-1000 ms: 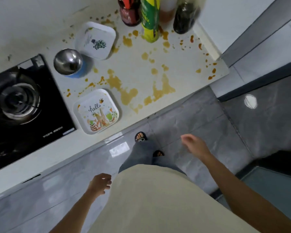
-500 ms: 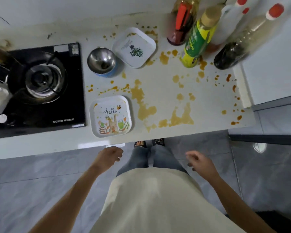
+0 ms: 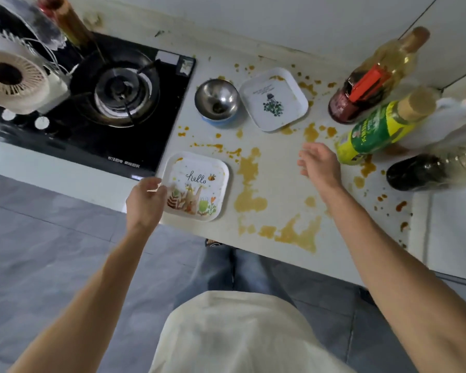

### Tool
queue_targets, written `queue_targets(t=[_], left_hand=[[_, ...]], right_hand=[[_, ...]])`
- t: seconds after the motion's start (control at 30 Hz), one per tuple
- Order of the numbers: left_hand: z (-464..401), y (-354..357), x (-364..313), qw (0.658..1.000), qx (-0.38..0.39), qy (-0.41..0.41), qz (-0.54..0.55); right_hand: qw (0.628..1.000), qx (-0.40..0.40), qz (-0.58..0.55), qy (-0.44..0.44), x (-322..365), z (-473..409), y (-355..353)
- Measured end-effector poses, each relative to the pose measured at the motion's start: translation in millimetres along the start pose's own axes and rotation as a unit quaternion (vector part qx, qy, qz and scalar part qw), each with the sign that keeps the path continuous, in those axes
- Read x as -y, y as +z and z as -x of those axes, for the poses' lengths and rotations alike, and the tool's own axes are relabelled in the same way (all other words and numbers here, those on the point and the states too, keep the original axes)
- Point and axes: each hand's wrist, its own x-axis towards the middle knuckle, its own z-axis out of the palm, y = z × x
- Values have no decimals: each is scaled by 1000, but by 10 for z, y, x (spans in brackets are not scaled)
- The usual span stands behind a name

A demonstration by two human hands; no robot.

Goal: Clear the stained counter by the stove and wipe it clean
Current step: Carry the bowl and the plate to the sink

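Observation:
Orange-brown stains (image 3: 249, 184) are spattered over the white counter (image 3: 279, 181) to the right of the black stove (image 3: 113, 103). A square "hello" plate (image 3: 199, 187) lies near the front edge. My left hand (image 3: 145, 200) is over that plate's left edge with fingers loosely curled; no firm hold shows. My right hand (image 3: 318, 165) hovers open over the counter, fingers spread, just left of a green-labelled bottle (image 3: 374, 130). Behind sit a steel bowl (image 3: 217, 99) and a second square plate with a plant print (image 3: 273, 99).
A red-capped jar (image 3: 358, 95), a tall pale bottle (image 3: 388, 57), a white bottle (image 3: 452, 114) and a dark bottle (image 3: 420, 170) crowd the counter's right end by the wall. A small white fan (image 3: 11, 74) stands left of the burner. Grey floor tiles lie below.
Both hands have risen from below the counter edge to over the counter. The left reached the "hello" plate; the right moved towards the bottles. The view has shifted closer.

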Motion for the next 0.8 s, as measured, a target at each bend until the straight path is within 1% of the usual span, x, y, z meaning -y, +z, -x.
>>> queue_targets(t=[0.17,0.33,0.43,0.6,0.67,0.8], left_hand=[[-151,123,27,1000,-1,-16,-27],[-217,266,122,999,-15,-9,-34],[-264,321,137,998,-44,1,-55],[-348,378,136,994,-62,13,-87],[-373,380,149,994,-58,14,-87],[-369,367,156,992,-28,48,-116]], right_hand=[[990,-51,104,-78,482,-704,224],[965,-94,202,-136,601,-1244,421],[951,-116,248,-141,565,-1455,488],[935,-148,295,-130,612,-1656,522],[935,-143,300,-126,622,-1701,507],[928,-133,317,-142,617,-1687,512]])
